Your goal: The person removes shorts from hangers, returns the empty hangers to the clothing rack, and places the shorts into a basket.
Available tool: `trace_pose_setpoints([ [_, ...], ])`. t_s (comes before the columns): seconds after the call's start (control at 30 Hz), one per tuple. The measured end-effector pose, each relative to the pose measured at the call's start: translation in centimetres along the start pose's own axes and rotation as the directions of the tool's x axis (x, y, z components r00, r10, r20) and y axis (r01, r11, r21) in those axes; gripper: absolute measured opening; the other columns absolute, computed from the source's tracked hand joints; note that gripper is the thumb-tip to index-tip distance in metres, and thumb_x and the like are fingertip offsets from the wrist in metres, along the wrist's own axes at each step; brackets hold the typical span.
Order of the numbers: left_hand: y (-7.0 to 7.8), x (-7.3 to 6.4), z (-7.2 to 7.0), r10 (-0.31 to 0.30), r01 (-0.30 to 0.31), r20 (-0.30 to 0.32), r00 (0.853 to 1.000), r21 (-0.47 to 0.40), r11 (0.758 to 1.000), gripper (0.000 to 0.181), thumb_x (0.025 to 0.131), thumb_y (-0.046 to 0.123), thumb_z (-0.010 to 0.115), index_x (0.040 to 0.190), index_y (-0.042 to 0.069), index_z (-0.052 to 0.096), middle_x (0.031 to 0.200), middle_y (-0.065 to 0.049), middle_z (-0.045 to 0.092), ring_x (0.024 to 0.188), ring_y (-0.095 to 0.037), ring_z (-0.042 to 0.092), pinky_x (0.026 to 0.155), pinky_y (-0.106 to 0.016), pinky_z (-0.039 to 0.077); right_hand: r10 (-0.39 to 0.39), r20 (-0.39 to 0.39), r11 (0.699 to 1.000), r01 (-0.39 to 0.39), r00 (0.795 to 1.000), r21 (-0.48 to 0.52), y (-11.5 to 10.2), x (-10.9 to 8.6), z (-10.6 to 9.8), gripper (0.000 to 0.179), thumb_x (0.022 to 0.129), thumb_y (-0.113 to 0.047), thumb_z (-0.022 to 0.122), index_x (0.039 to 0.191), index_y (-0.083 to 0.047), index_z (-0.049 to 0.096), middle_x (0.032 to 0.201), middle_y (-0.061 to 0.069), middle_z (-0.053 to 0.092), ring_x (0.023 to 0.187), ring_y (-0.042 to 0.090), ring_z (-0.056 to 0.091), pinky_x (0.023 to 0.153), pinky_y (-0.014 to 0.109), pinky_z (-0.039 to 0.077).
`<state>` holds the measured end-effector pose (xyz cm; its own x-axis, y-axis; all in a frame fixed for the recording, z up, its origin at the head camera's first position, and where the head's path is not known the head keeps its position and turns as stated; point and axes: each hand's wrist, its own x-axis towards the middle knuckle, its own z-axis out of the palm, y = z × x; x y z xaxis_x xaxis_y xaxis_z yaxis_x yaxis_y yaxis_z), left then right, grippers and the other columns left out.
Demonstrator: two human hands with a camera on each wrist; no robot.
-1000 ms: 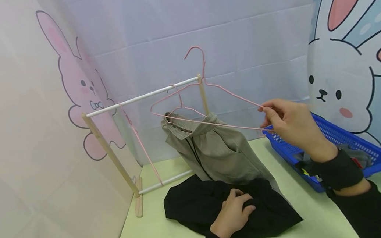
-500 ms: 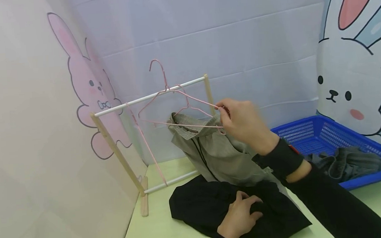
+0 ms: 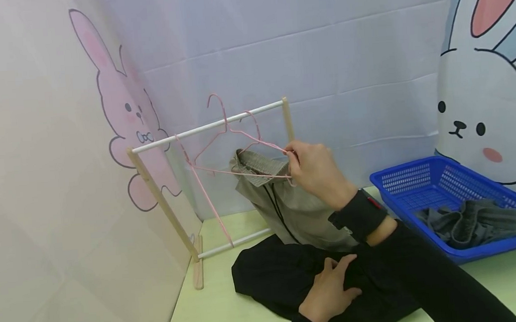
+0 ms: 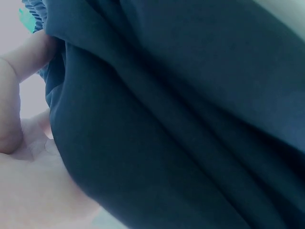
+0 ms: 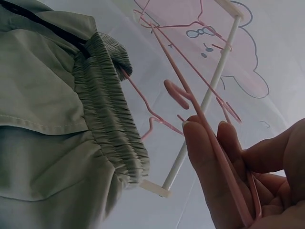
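Note:
My right hand (image 3: 314, 169) pinches one end of a pink wire clothes hanger (image 3: 217, 172). Nothing hangs on this hanger; its hook points up by the white rail (image 3: 193, 131), and I cannot tell whether they touch. In the right wrist view the thumb and fingers close around the hanger's wires (image 5: 221, 160). My left hand (image 3: 327, 291) rests on a black garment (image 3: 265, 270) with its fingers spread; dark cloth (image 4: 157, 124) with a gathered edge fills the left wrist view. Khaki trousers (image 3: 307, 217) with an elastic waistband hang behind the held hanger.
Another pink hanger (image 3: 206, 194) hangs on the left part of the wooden rack (image 3: 157, 198). A third (image 3: 257, 126) hangs toward its right end, at the trousers. A blue basket (image 3: 403, 178) with grey clothing (image 3: 473, 223) stands at the right.
My right hand has carried the hanger left, from near the basket to the rack, and its hook is now lower, by the rail. The left hand stays on the black garment.

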<state>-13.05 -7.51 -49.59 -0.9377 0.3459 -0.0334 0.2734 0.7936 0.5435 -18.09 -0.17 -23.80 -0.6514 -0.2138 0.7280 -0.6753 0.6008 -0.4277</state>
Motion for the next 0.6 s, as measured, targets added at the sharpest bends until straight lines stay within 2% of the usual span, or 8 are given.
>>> trace_pose_setpoints([
  [0.27, 0.0, -0.1, -0.1, 0.005, -0.005, -0.001, 1.0, -0.001, 1.0, 0.069, 0.093, 0.037, 0.079, 0.144, 0.062, 0.039, 0.117, 0.0, 0.051, 0.076, -0.019, 0.056, 0.068, -0.036, 0.051, 0.046, 0.029, 0.999, -0.045, 0.999, -0.013, 1.2, -0.3, 1.8, 0.022, 0.105, -0.007, 0.053, 0.115, 0.003, 0.071, 0.072, 0.009, 0.064, 0.048, 0.016, 0.048, 0.049, 0.031, 0.036],
  [0.6, -0.2, -0.1, -0.1, 0.021, -0.021, 0.006, 1.0, -0.026, 0.999, 0.069, 0.094, 0.037, 0.078, 0.146, 0.06, 0.039, 0.116, -0.001, 0.051, 0.074, -0.019, 0.055, 0.065, -0.035, 0.05, 0.05, 0.072, 0.999, -0.049, 0.996, -0.01, 2.0, -1.5, 3.4, 0.023, 0.106, -0.008, 0.053, 0.115, 0.004, 0.07, 0.064, 0.005, 0.056, 0.045, 0.015, 0.041, 0.049, 0.03, 0.031],
])
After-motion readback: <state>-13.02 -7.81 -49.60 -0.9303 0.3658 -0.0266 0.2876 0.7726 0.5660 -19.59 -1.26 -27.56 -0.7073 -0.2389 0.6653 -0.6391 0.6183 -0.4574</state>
